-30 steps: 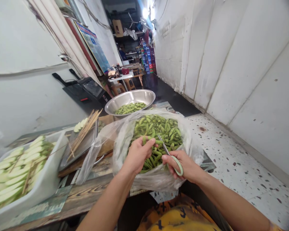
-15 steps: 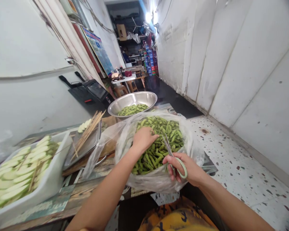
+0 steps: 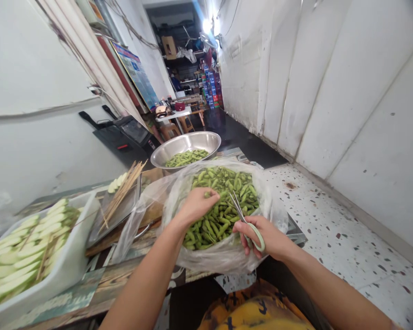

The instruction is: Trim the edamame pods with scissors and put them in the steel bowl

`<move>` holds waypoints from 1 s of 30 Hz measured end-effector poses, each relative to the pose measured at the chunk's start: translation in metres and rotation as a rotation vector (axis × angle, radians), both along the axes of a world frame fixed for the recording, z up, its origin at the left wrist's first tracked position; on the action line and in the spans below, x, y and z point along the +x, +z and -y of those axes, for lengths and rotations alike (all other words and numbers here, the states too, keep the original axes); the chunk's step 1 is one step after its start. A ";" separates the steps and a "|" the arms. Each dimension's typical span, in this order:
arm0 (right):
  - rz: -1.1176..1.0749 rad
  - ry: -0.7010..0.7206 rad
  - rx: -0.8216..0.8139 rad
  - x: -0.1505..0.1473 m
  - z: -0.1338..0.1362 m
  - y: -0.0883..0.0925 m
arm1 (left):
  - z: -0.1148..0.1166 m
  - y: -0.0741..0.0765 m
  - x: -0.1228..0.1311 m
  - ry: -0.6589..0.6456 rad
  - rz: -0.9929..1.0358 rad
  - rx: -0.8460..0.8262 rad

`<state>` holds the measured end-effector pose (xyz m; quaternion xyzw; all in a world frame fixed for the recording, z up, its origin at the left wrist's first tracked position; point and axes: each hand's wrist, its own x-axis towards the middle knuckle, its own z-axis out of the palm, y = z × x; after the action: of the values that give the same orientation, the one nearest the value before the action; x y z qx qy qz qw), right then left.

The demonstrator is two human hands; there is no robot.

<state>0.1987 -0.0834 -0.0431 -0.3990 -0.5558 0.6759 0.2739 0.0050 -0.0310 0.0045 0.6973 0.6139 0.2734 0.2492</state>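
Note:
A clear plastic bag (image 3: pixel 270 201) full of green edamame pods (image 3: pixel 215 229) stands in front of me with its mouth spread wide. Over the pods, my left hand (image 3: pixel 198 204) is closed in a pinch, and a bit of a green edamame pod (image 3: pixel 207 195) shows at its fingers. My right hand (image 3: pixel 258 236) grips scissors (image 3: pixel 259 238) with pale green handles at the bag's near right side. Their blades point up and left over the pods, with the tips slightly parted and nothing visible between them.
Behind the bag sits a steel bowl (image 3: pixel 158 158) holding some pods. On the left are a white tub (image 3: pixel 77 238) of sliced pale green vegetables on sticks and a metal tray (image 3: pixel 101 222) with wooden skewers (image 3: pixel 124 190). A white wall (image 3: pixel 330 91) runs along the right.
My left hand has lifted a little from the pods, and a pod now shows in its fingers. My right hand holds the scissors almost where they were. The whole view has shifted slightly.

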 end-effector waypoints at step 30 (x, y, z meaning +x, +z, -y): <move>-0.022 0.051 0.063 -0.011 0.005 0.010 | 0.036 -0.018 0.028 0.146 1.098 -0.241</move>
<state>0.1880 -0.0889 -0.0334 -0.3685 -0.5838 0.6691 0.2753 0.0332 -0.0673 -0.0132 0.3751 0.4679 0.5406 0.5900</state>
